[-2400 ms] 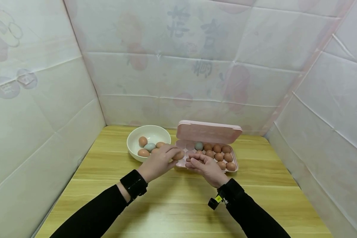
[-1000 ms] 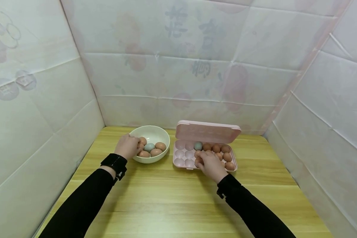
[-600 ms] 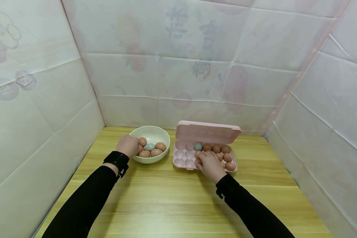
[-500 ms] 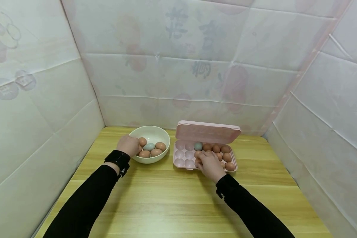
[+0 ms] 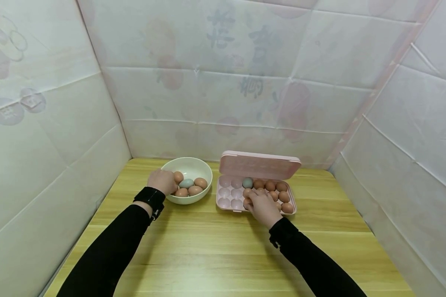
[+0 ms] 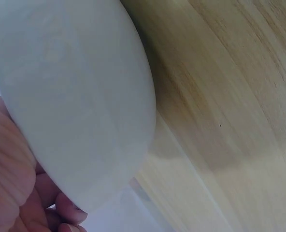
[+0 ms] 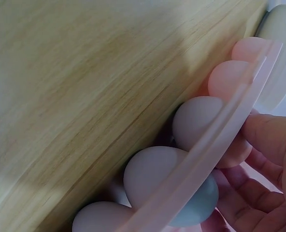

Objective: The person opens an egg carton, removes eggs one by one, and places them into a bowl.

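Observation:
My left hand (image 5: pixel 161 182) reaches over the left rim of a cream bowl (image 5: pixel 186 201) with its fingers curled inside. In the left wrist view, the bowl's wall (image 6: pixel 80 106) hides most of those fingers; I cannot tell whether they hold an egg. Several brown eggs (image 5: pixel 195 190) and one pale blue-green egg (image 5: pixel 187 183) lie in the bowl. My right hand (image 5: pixel 264 207) is over the pink egg carton (image 5: pixel 229 210), thumb and fingers pinching a brown egg (image 7: pixel 237 152) in the front row, third column from the left. Another blue-green egg (image 5: pixel 247 182) sits in the back row.
The carton's lid (image 5: pixel 260 166) stands raised at the back. Its two left columns of cups (image 5: pixel 224 192) hold no eggs, while brown eggs (image 5: pixel 283 196) fill the right side. Pale printed sheets (image 5: pixel 226 103) wall in the wooden table (image 5: pixel 208 247) behind and on both sides.
Since the earliest frame my left hand, then holding an egg by the carton, has gone left to the bowl. My right hand has lowered onto the carton. Lately only the left hand shifts slightly right.

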Demonstrator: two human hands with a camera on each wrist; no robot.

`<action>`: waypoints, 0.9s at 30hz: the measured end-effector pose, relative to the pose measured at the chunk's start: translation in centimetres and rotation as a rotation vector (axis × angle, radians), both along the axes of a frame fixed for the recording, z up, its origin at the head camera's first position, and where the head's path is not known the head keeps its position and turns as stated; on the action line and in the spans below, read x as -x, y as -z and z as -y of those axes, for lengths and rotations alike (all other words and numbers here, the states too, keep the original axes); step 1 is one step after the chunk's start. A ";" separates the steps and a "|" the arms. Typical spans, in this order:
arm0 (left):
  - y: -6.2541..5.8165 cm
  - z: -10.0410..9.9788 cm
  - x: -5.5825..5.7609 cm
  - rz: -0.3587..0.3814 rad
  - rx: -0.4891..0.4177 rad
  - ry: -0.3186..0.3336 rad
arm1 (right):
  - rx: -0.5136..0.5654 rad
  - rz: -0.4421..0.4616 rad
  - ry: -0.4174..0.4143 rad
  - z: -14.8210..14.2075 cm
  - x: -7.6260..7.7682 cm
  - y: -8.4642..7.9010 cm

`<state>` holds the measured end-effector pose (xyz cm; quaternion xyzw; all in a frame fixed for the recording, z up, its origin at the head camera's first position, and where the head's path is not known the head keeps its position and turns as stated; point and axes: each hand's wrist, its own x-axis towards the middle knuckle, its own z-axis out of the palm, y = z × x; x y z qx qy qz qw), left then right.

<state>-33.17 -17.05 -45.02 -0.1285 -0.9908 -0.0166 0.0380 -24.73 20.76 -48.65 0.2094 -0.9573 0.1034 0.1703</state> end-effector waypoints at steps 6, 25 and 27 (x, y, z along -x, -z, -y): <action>-0.1 -0.1 -0.1 -0.010 0.001 -0.008 | -0.009 -0.001 0.012 0.1 0.0 0.1; -1.3 -2.1 -3.0 -0.332 -0.068 0.165 | 0.008 0.032 0.017 0.4 -0.4 -0.5; -1.7 -2.7 -3.8 -0.367 -0.104 0.196 | 0.015 0.020 0.007 0.4 -0.4 -0.4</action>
